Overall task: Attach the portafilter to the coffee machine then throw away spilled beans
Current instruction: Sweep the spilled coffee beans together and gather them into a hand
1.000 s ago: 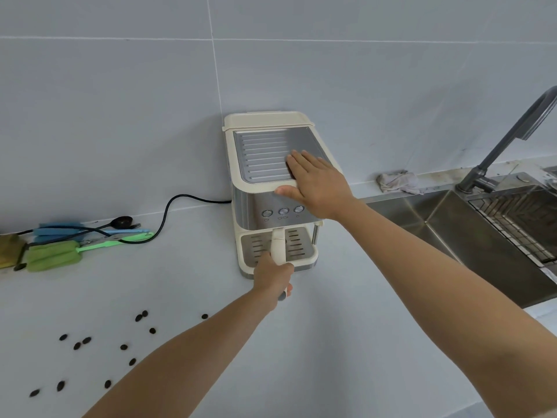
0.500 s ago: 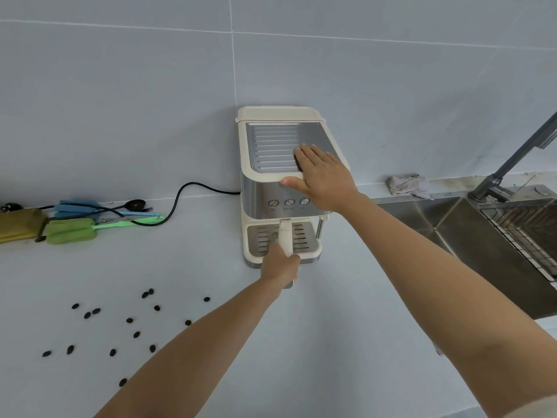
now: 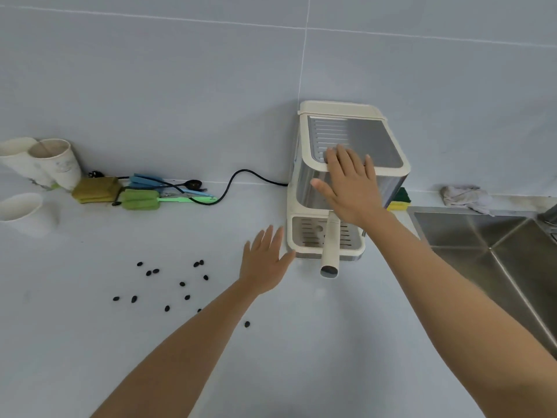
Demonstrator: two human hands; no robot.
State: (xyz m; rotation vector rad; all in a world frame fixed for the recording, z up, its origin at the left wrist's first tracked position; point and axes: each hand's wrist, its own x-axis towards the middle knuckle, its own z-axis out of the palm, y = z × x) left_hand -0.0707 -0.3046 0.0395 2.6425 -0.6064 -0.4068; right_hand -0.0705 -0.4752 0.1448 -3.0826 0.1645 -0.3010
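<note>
A cream and steel coffee machine [image 3: 355, 140] stands against the tiled wall. The portafilter [image 3: 331, 245] sits in it, its cream handle sticking out toward me over the drip tray. My right hand [image 3: 351, 185] lies flat, fingers spread, on the machine's top front edge. My left hand [image 3: 266, 260] hovers open, fingers apart, just left of the drip tray and holds nothing. Several dark coffee beans [image 3: 168, 285] lie scattered on the white counter to the left of my left forearm.
A black power cord [image 3: 241, 176] runs left from the machine. Green and blue brushes [image 3: 144, 199], a sponge [image 3: 96, 188] and paper cups [image 3: 57, 162] line the wall at left. A steel sink [image 3: 488, 245], a grey rag [image 3: 465, 198] and a yellow-green sponge [image 3: 399, 200] are at right.
My left hand has let go of the portafilter handle and moved left with fingers spread. The view has swung left, so the cups now show. My right hand stays on the machine.
</note>
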